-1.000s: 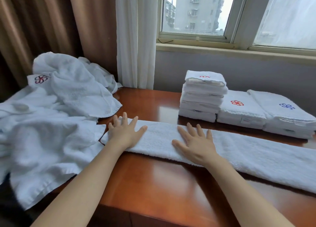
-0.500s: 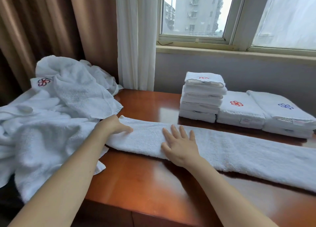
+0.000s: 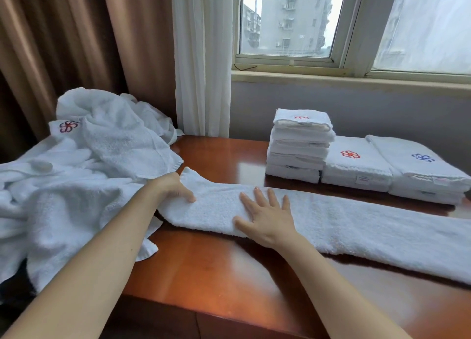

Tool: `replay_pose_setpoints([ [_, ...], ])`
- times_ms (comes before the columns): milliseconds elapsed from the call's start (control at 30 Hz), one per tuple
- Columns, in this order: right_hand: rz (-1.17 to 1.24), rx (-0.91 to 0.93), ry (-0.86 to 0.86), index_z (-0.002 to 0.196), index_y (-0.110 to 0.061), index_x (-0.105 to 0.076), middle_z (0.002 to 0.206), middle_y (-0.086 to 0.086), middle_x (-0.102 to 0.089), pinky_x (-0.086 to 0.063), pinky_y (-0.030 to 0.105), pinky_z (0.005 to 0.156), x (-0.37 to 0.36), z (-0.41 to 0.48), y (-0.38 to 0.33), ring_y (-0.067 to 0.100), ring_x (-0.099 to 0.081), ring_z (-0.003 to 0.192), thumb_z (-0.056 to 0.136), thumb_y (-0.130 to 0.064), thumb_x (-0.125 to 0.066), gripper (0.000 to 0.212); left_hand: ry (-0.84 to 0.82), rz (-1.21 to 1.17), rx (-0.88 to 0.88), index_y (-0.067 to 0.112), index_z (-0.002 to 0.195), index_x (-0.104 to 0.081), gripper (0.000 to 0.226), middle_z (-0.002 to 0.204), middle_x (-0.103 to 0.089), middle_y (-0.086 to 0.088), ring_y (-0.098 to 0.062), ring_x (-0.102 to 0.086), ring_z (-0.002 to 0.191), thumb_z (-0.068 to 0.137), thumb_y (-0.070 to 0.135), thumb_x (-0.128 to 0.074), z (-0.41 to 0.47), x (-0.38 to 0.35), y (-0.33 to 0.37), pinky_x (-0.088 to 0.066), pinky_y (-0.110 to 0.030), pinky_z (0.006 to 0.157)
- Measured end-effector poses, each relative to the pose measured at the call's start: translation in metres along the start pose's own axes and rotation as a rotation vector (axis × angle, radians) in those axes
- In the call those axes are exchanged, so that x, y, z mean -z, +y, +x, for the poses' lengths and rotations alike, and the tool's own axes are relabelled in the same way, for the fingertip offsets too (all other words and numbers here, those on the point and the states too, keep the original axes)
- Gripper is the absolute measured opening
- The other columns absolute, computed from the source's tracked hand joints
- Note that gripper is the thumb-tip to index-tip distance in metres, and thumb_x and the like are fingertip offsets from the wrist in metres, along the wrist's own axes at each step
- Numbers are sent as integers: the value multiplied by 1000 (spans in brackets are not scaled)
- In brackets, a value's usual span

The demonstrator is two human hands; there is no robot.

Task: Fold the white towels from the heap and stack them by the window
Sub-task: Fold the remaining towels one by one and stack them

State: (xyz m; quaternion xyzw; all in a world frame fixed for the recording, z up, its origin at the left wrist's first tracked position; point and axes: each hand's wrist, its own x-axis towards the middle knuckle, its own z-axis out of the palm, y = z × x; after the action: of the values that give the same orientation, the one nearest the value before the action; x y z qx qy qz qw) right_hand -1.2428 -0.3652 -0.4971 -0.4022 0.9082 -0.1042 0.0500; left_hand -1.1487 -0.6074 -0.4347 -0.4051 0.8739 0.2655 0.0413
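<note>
A long white towel (image 3: 356, 226), folded into a narrow strip, lies across the wooden table (image 3: 216, 269). My left hand (image 3: 173, 188) grips the strip's left end, which is lifted slightly off the table. My right hand (image 3: 267, 216) lies flat on the strip with fingers spread, a little right of the left hand. A heap of crumpled white towels (image 3: 76, 173) covers the table's left side. By the window stand a tall stack of folded towels (image 3: 300, 144) and two lower stacks, one with a red logo (image 3: 356, 165), one with a blue logo (image 3: 423, 170).
Brown curtains (image 3: 63, 45) and a white sheer curtain (image 3: 201, 58) hang at the back left. The window sill (image 3: 344, 77) runs above the grey wall behind the stacks. The table's near edge (image 3: 204, 310) is just in front of me.
My left hand went from flat on the towel to curled round its left end, and that end has risen. My right hand slid left along the strip and stays flat.
</note>
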Motion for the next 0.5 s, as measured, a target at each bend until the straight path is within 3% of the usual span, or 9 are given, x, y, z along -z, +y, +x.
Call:
replay_pose_setpoints([
  [167,5,-7,1,154,-43,-9,166,-2,2,17,58,115,-1,1,-1,27,15,151,77,-72,-21,83,123,-296,-112,14,149,-30,88,144,-43,-10,-25,-49,118,77,24,-81,-9,14,6,-40,-31,86],
  [267,2,-17,2,153,-44,-11,166,-1,1,16,59,115,0,2,-2,29,14,151,80,-70,-24,79,68,-589,-223,21,150,-32,82,135,-47,-4,-20,-59,104,82,24,-77,-24,26,20,-51,-32,78],
  [367,34,-12,6,154,-41,-11,166,-1,-1,17,57,116,3,1,-4,28,13,151,84,-68,-33,78,8,-724,-357,22,144,-43,68,128,-60,-6,-26,-64,109,84,23,-75,-39,25,42,-55,-46,92],
  [433,241,-3,-23,155,-40,-11,166,-4,-7,16,51,117,11,-3,0,22,10,152,87,-64,-42,79,-15,-754,-426,20,140,-48,58,123,-65,-8,-25,-66,109,87,21,-71,-48,20,58,-55,-45,95],
  [500,702,-22,-61,155,-40,-17,163,-9,-21,0,40,121,29,-9,7,15,-8,152,90,-58,-49,75,-51,-795,-469,15,137,-51,51,120,-67,-11,-23,-67,107,89,18,-67,-54,14,76,-56,-39,92],
])
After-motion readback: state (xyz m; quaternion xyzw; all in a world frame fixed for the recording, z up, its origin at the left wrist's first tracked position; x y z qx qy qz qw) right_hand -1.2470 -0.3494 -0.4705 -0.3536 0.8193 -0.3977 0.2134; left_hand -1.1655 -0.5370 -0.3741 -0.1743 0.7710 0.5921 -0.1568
